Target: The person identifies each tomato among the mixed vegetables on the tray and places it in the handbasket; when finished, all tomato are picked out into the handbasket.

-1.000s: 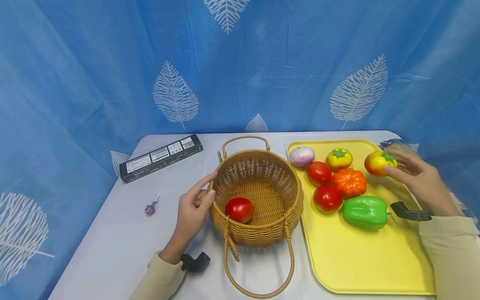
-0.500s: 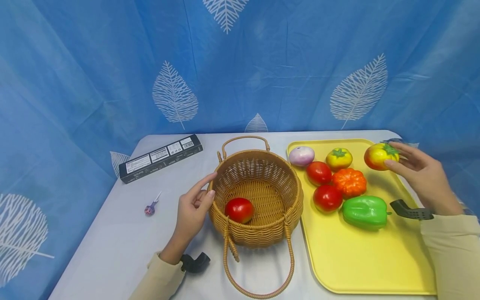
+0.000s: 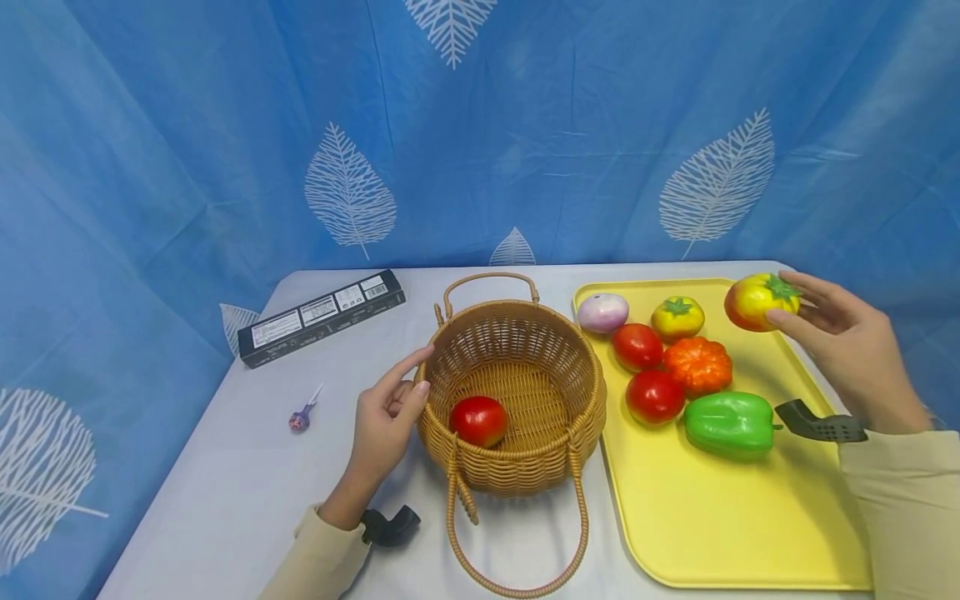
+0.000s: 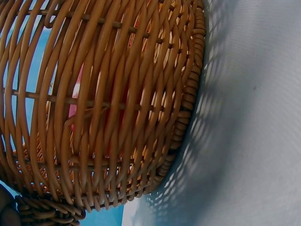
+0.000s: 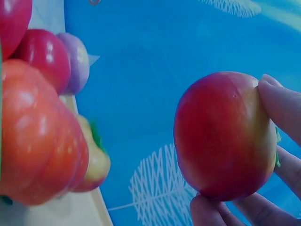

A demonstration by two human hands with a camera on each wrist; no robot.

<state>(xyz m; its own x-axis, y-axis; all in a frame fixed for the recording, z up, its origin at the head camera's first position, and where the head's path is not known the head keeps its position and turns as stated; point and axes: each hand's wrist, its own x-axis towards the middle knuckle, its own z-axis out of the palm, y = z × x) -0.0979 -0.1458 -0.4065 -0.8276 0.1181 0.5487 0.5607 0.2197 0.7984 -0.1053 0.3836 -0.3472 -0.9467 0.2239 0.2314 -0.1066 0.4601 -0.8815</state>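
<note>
My right hand (image 3: 855, 350) holds a yellow-and-red toy tomato (image 3: 757, 302) with a green leafy top, raised over the far right part of the yellow tray (image 3: 750, 525). In the right wrist view, thumb and fingertips grip the sides of this tomato (image 5: 225, 136). My left hand (image 3: 386, 425) rests at the left rim of a round wicker basket (image 3: 517, 475), index finger and thumb extended to touch it. Inside the basket lies a red tomato (image 3: 478, 420). Woven basket wall (image 4: 108, 94) fills much of the left wrist view.
On the tray lie a purple onion (image 3: 603, 312), a yellow tomato (image 3: 678, 318), two red tomatoes (image 3: 656, 397), an orange pumpkin (image 3: 699, 366) and a green bell pepper (image 3: 731, 424). A lollipop (image 3: 301, 417) and a long black box (image 3: 322, 317) lie left of the basket.
The right hand has lifted the yellow-and-red tomato a little higher above the tray. My left hand and the basket have stayed in place.
</note>
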